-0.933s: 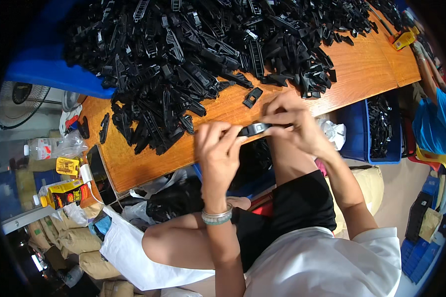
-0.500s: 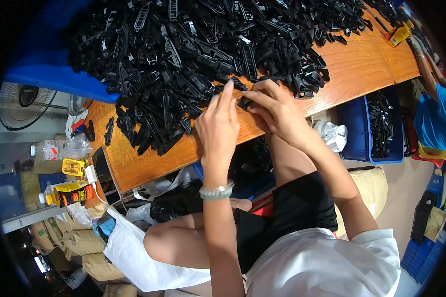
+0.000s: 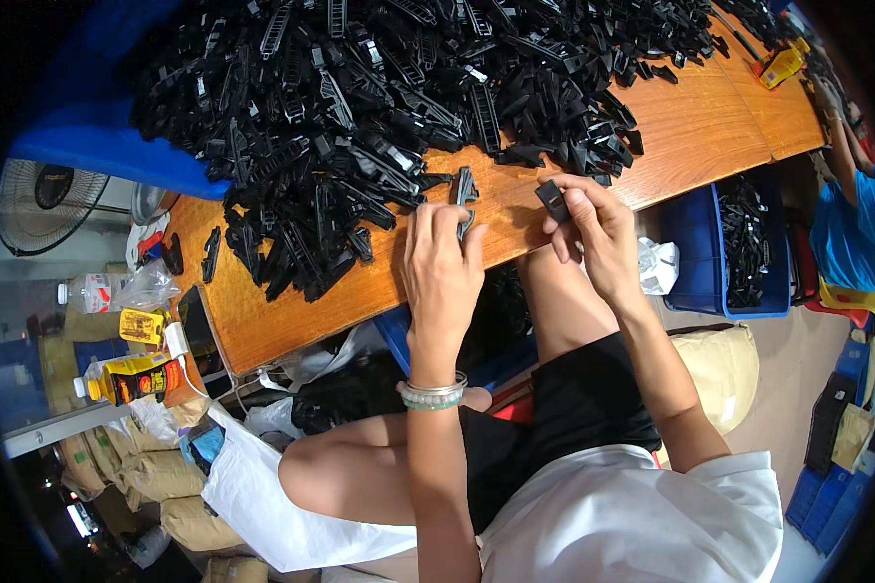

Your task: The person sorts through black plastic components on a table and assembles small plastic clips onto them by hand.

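A large heap of black plastic parts (image 3: 360, 117), some long and ribbed like ladders, covers much of the wooden table (image 3: 690, 126). My left hand (image 3: 442, 257), with bracelets at its wrist, is at the table's near edge. Its closed fingers grip the near end of a narrow black plastic part (image 3: 465, 187), which points away from me. To the right, my right hand (image 3: 598, 233) pinches a small black plastic piece (image 3: 553, 201) between thumb and fingers, just above the table edge. The two hands are apart.
Blue bins hold black parts below the table, one (image 3: 715, 262) at the right. A blue container (image 3: 107, 141) stands at the left, near a fan (image 3: 53, 199) and bottles (image 3: 141, 379). Another person in a blue shirt (image 3: 851, 233) sits at the far right.
My hands were close together at the heap's edge. Now the right hand has moved right with the small piece, and the left has drawn slightly nearer me, with the narrow part showing at its fingers.
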The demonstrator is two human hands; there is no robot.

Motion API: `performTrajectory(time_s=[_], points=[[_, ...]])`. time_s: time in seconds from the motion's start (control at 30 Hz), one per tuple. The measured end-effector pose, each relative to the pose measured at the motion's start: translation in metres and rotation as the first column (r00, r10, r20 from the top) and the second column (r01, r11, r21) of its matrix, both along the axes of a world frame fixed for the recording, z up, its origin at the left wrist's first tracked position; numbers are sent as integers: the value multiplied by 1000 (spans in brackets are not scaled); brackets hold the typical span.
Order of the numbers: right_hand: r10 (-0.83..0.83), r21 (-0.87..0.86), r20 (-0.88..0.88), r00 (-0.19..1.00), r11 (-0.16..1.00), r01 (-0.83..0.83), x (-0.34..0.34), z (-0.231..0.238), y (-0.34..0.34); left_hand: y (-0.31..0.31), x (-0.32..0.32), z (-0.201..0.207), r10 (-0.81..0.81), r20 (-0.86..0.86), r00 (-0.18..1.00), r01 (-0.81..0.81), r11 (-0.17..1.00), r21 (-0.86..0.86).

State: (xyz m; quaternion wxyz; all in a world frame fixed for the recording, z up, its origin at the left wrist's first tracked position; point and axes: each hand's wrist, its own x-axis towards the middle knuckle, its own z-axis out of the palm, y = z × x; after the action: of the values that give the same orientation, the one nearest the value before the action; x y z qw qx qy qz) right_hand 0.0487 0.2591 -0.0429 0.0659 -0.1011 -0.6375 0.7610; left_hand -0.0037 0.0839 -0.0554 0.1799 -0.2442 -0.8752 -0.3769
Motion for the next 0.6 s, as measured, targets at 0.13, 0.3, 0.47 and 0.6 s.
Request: performTrajectory(time_s=[0.13, 0.3, 0.47, 0.6], points=[[160, -346, 73, 984, 930, -126, -9, 3, 7, -15, 14, 1, -52, 179, 983, 34, 994, 103], [249, 178, -71, 966, 956, -234, -18, 3, -1, -29, 13, 0, -55, 123, 991, 44, 994, 96], [406, 658, -113, 907, 714, -238, -30, -4, 11, -34, 11, 1, -76, 176, 981, 57, 992, 111], [459, 709, -141, 877, 665, -233, -30, -5, 14, -32, 13, 6, -87, 220, 972, 63, 992, 113]])
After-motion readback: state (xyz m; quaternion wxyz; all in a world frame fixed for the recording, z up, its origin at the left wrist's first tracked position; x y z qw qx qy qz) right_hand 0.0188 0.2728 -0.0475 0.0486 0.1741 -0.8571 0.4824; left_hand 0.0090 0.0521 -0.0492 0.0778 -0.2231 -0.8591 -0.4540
